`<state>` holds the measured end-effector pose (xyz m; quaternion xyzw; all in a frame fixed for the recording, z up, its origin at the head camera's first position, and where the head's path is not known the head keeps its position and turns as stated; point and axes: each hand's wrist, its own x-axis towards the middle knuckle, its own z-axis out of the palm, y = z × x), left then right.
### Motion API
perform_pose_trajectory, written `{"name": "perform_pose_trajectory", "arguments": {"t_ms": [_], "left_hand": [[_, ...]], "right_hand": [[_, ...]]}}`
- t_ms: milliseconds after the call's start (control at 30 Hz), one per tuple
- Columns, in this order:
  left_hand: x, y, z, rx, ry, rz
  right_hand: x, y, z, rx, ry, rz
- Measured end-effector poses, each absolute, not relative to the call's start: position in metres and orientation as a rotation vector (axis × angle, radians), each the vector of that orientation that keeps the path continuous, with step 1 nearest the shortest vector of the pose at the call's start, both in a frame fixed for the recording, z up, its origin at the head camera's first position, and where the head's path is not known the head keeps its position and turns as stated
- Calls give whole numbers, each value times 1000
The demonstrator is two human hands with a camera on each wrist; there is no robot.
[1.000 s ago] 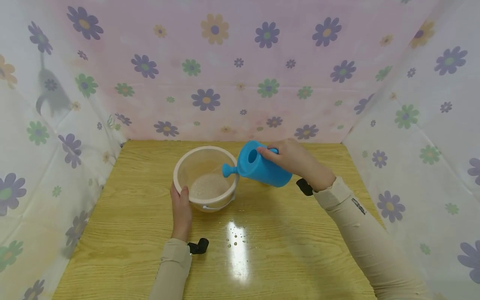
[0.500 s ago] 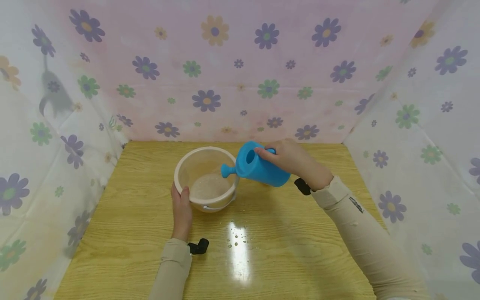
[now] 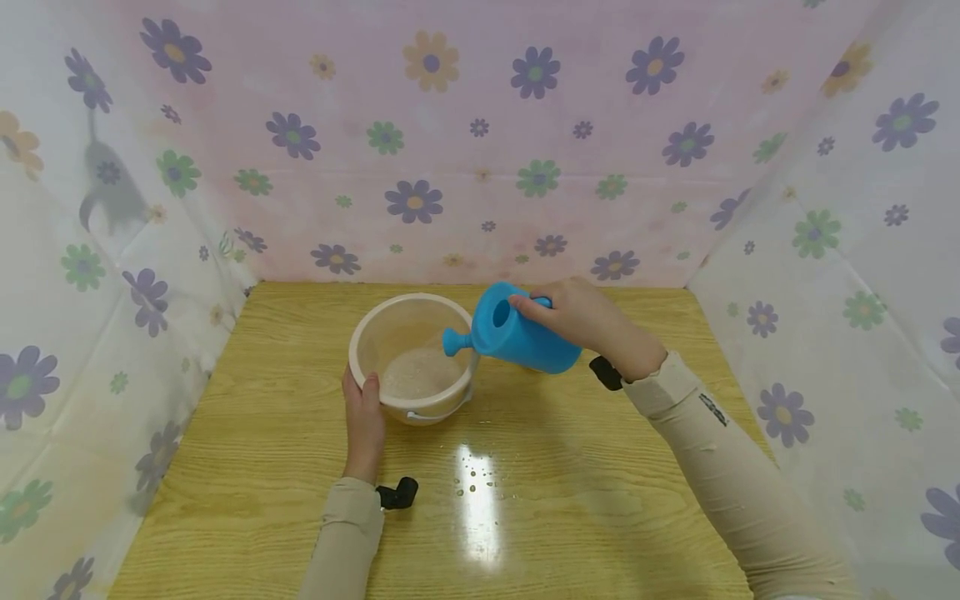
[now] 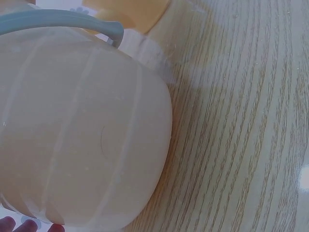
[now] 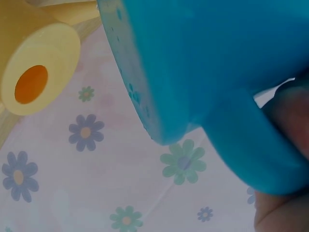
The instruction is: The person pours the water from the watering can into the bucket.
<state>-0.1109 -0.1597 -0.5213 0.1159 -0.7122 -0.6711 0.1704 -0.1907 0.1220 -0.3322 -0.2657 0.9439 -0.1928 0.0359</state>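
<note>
A translucent cream bowl [image 3: 411, 312] stands on the wooden table [image 3: 562, 500], with water in its bottom. My left hand [image 3: 363, 408] grips its near-left rim, thumb over the edge; the left wrist view shows the bowl's outer wall [image 4: 82, 130] filling the frame, with fingertips [image 4: 29, 225] at the bottom. My right hand [image 3: 581, 317] holds a blue watering can [image 3: 517, 333] by its handle, tilted left, its spout [image 3: 456, 340] over the bowl's right rim. The right wrist view shows the can's blue body [image 5: 203, 58] and handle close up.
Flowered cloth walls [image 3: 450, 142] close in the table at the back and on both sides. Water drops [image 3: 472, 479] lie on the table in front of the bowl, next to a bright glare patch. Black wrist-camera mounts sit at both cuffs.
The watering can shifted slightly left and up a second ago, then held still. The water surface in the bowl looks calmer. The left hand stays on the bowl.
</note>
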Motion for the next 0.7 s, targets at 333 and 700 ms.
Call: {"name": "perform_pose_trajectory", "arguments": {"t_ms": [333, 700], "left_hand": [[-110, -159, -521, 329, -2024, -1906], [-109, -159, -517, 318, -2031, -1938]], "right_hand": [[-192, 123, -333, -835, 2895, -588], [-192, 122, -332, -833, 2899, -580]]}}
